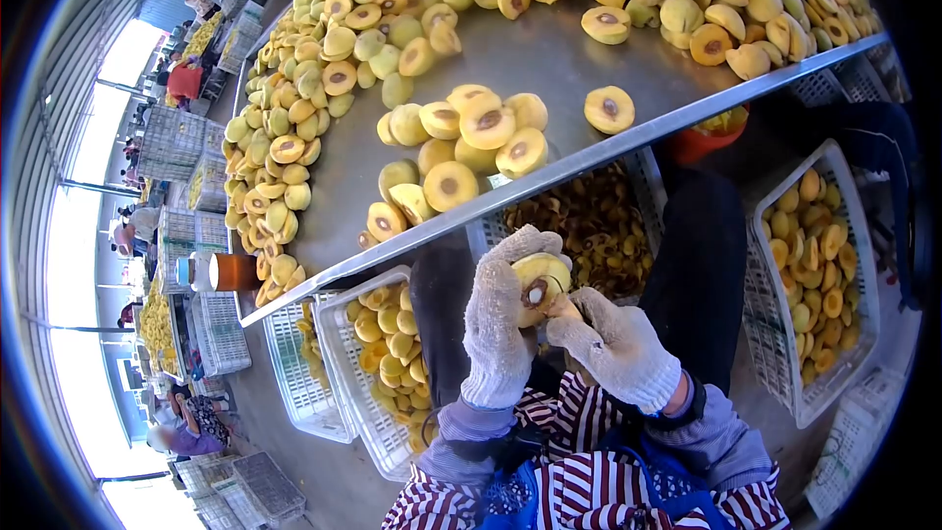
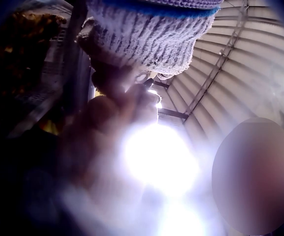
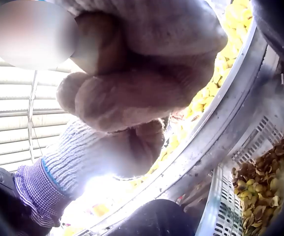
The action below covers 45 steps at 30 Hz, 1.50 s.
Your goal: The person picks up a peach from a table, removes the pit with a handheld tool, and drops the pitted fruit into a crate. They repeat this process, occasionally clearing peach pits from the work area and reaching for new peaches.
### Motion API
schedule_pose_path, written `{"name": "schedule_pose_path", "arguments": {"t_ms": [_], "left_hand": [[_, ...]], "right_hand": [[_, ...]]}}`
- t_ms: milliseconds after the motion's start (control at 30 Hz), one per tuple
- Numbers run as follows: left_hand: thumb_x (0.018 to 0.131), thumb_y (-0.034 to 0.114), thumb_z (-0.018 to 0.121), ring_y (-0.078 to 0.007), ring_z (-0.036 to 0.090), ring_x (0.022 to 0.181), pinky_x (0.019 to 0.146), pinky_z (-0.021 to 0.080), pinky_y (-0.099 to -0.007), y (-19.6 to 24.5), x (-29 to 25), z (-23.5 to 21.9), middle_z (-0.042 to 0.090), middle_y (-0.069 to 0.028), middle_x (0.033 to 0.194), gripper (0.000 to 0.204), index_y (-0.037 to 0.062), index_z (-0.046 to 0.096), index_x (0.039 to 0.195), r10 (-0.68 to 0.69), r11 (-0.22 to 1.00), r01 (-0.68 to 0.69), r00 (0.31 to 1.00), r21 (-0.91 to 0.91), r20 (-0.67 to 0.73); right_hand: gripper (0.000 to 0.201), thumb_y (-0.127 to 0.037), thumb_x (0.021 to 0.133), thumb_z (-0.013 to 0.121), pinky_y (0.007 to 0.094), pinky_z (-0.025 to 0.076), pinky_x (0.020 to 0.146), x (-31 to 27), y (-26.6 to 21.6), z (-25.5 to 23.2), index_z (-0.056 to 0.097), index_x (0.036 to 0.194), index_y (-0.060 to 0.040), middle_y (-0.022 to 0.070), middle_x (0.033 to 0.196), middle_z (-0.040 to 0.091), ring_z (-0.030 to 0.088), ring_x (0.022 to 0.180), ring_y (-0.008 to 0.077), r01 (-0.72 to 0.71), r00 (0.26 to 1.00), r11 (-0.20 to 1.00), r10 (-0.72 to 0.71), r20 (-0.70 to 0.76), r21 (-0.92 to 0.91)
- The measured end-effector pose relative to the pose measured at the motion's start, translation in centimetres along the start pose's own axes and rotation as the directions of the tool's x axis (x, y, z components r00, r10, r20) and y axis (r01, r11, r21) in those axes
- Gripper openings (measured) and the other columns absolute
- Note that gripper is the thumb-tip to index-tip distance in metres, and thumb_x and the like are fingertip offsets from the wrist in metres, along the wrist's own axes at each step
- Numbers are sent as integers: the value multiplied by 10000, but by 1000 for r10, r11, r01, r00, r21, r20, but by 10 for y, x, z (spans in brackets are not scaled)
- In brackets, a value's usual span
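My gloved left hand [image 1: 494, 319] holds a yellow peach half [image 1: 542, 285], its cut face turned up with a brown pit cavity and a pale kernel in the middle. Right against the fruit's lower edge is my gloved right hand [image 1: 620, 348], thumb and fingers curled. A brown round-ended thing [image 3: 100, 42], like a handle, shows inside that hand's grip in the right wrist view; its other end is hidden. Glare washes out much of the left wrist view, where the left glove's ribbed cuff [image 2: 147, 42] shows. Loose peach halves [image 1: 471, 142] lie at the table edge just beyond the hands.
A metal table [image 1: 510, 59] with a raised rim carries heaped peach halves. Below it stands a crate of brown scraps [image 1: 589, 226]. White crates of halves flank my legs, one at the left [image 1: 339, 363], another at the right [image 1: 756, 324]. An orange cup [image 1: 233, 273] stands at the table's left corner.
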<state>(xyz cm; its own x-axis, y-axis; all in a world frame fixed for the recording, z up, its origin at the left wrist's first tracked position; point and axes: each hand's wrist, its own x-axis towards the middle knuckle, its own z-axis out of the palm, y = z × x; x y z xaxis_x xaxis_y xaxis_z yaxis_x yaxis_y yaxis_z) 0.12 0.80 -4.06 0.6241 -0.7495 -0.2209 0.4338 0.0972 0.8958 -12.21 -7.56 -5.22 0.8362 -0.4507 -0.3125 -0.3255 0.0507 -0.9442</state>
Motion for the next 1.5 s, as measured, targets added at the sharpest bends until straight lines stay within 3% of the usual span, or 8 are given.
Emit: {"name": "schedule_pose_path", "arguments": {"t_ms": [533,733,900,1033,1133,1200,1367,1500], "left_hand": [[1001,450,515,-156,652,915,787,522,-276,21,19,3,698,-89,1024,475,24,674,1137,86,786,-183,978,591,188],[1009,311,562,-148,629,1018,888,501,-277,27,29,-1,680,-82,1104,376,5,627,1217,28,824,-172,964,540,264],[978,250,615,-197,627,1070,926,496,-306,4,9,-5,646,-97,1174,347,37,594,1252,316,789,-369,930,491,189],[949,259,628,-290,679,961,833,541,-337,27,7,-6,678,-100,1085,254,98,656,1144,286,632,-352,934,690,214],[931,244,642,-304,681,899,791,545,-350,29,10,-11,680,-88,1057,226,98,660,1103,302,585,-386,920,713,250],[921,237,649,-312,679,866,763,546,-357,32,6,-13,678,-85,1045,211,97,661,1079,339,567,-439,896,697,288],[904,218,658,-322,671,820,698,547,-368,43,2,-15,674,-85,1025,171,104,659,1031,378,497,-551,833,671,404],[898,201,659,-328,673,837,691,553,-371,45,10,-18,671,-117,1045,179,122,664,1058,480,509,-687,727,519,491]], "right_hand": [[438,-437,1021,445,219,309,346,3,-5,-14,551,973,-15,25,546,504,434,376,91,-474,839,698,171,517,537],[388,-344,1024,439,349,517,747,2,18,-6,579,1155,-6,100,919,668,649,839,190,-80,993,931,43,112,356],[413,-463,1037,383,258,337,313,-3,89,-6,543,1042,-82,38,597,512,422,354,139,-25,998,938,2,68,347],[544,-601,1014,290,268,269,263,3,73,-3,526,1029,-111,2,532,448,279,256,138,-377,863,462,-140,486,803],[318,-411,1044,429,211,395,384,-9,10,9,542,1009,-116,-34,583,504,477,422,77,-393,881,333,-131,455,857],[403,-522,1034,352,223,208,253,-11,31,26,491,949,-154,-45,445,346,288,264,77,-464,885,87,69,460,881],[319,-442,1044,405,208,275,295,-23,-27,24,493,979,-142,-26,526,457,363,314,70,-392,919,350,110,378,851],[522,-584,1016,305,250,257,252,-20,4,29,511,1055,-106,-11,504,425,298,264,98,-409,891,-19,206,404,912]]}}
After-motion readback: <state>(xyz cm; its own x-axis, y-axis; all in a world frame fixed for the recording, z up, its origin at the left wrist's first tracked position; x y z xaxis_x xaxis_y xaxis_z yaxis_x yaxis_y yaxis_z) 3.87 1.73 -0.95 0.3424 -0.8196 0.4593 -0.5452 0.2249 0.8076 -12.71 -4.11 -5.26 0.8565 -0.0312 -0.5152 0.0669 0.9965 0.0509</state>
